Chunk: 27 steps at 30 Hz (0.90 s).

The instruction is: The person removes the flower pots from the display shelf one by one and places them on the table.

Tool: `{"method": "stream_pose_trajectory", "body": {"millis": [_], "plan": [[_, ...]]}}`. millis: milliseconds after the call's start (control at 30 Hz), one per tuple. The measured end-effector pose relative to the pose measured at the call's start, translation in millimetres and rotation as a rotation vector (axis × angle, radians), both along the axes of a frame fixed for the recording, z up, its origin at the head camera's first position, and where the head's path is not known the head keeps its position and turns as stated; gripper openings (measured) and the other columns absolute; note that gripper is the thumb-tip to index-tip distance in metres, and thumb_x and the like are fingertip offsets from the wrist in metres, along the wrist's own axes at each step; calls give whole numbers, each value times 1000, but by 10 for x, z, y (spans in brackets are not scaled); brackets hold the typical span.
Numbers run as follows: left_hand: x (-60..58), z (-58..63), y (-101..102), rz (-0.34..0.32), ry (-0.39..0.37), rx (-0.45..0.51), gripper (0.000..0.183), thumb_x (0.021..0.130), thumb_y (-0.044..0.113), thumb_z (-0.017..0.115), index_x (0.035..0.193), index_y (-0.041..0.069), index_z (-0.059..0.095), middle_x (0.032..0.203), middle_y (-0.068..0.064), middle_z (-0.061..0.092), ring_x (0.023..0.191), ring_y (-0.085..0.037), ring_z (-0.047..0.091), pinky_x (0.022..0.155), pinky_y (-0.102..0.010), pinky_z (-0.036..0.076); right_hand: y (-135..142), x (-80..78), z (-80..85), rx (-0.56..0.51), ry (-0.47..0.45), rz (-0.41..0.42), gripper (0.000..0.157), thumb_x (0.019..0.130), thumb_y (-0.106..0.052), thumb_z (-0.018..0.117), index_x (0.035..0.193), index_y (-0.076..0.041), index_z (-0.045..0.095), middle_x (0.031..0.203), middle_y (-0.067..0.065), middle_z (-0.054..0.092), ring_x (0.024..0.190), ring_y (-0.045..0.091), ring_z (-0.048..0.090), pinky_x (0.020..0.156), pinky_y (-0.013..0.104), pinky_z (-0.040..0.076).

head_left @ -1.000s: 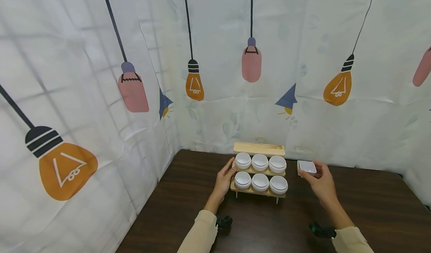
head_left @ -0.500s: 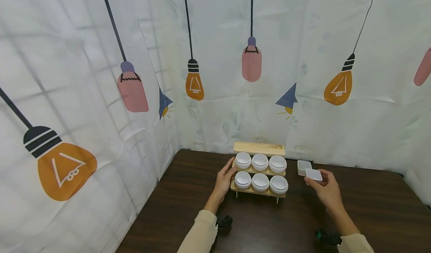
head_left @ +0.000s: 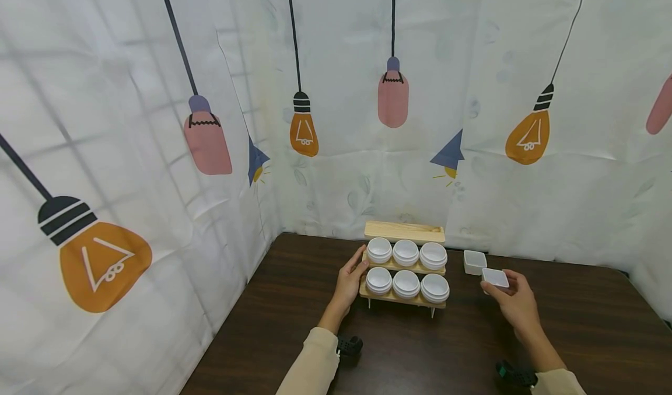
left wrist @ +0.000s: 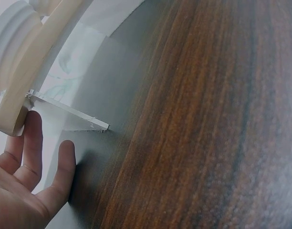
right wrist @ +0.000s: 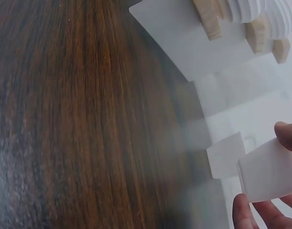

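Observation:
A stepped wooden rack holds two rows of round white bowls. My left hand is at the rack's left end. In the left wrist view, its fingertips touch the end of a wooden shelf, while one finger stands apart. On the right, my right hand pinches a small square white dish between thumb and fingers. Another square white dish sits on the table just behind it; the held dish overlaps it in the right wrist view.
The rack's top shelf bears no bowls. A white side panel supports the rack's shelves. The dark wooden table ends at the back against a white curtain printed with lamps.
My right hand has drawn the held square dish rightward and toward me, away from the other square dish, which now shows fully. My left hand and the rack have stayed in place.

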<state>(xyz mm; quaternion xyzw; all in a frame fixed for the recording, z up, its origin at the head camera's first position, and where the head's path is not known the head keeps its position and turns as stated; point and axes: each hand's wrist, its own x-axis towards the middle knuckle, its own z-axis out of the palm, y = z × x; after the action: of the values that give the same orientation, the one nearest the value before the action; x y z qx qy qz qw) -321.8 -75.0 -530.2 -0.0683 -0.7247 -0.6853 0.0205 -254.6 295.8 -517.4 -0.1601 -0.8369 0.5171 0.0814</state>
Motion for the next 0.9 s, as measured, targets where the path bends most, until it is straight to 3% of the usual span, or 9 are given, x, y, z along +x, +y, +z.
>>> {"method": "stream_pose_trajectory", "body": {"millis": [167,367,433,567,700,900], "plan": [[-3,7,2,7,1,-1,50,106,33,55,155,27,47,151,-7,56,125,-21,58,109,-45,45,49,-15,-43,4,-6,-6,88,95,-43,72,157,2,27,146,27,44,93,-1,48,68,18,45],[164,280,-33,-31,-9,10,49,106,26,56,155,20,48,144,-13,61,122,-23,60,110,-46,44,88,-19,-62,0,-8,-3,88,95,-42,72,156,3,28,145,28,44,82,-14,43,68,19,45],[196,328,-42,-42,-12,8,49,106,24,56,155,19,48,144,-14,60,123,-23,59,110,-45,43,99,-21,-66,2,-13,-1,87,96,-42,71,156,3,28,145,28,44,83,-13,45,68,19,45],[198,327,-44,-45,-13,12,50,106,24,56,155,18,47,146,-14,59,124,-23,58,110,-45,43,127,-36,-73,7,-27,-1,87,97,-41,70,157,4,26,146,29,43,99,9,56,68,18,44],[216,321,-25,-29,3,14,50,107,24,55,155,16,47,149,-15,56,126,-26,57,111,-48,42,163,-63,-96,3,-32,-6,87,97,-41,69,157,6,25,146,31,42,118,32,52,67,17,43],[100,142,29,20,6,1,50,107,25,53,156,18,46,150,-13,56,127,-27,55,115,-52,37,219,-105,-127,1,-42,-10,88,97,-41,69,156,7,24,147,32,40,121,37,48,66,14,40]]}}
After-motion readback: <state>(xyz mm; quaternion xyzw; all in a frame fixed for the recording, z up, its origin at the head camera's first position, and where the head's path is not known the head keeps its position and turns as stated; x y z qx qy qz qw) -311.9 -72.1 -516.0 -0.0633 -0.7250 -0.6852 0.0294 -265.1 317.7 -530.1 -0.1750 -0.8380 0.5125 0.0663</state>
